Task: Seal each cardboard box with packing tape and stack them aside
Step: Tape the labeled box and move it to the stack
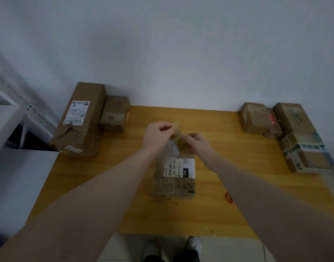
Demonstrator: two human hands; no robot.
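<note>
Left hand point(156, 134) and right hand point(197, 142) pinch tape point(178, 138) over the box point(174, 176); keep it taut, centred on the seam.

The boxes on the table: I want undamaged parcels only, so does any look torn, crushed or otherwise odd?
Yes. The long box at the far left has a torn, dented patch just below its shipping label. The centre box looks scuffed and wrinkled under old tape, and both hands, left and right, pinch a crumpled tape strip above it.

Left hand point(156, 133) and right hand point(197, 143) pinch, raised together.
</note>
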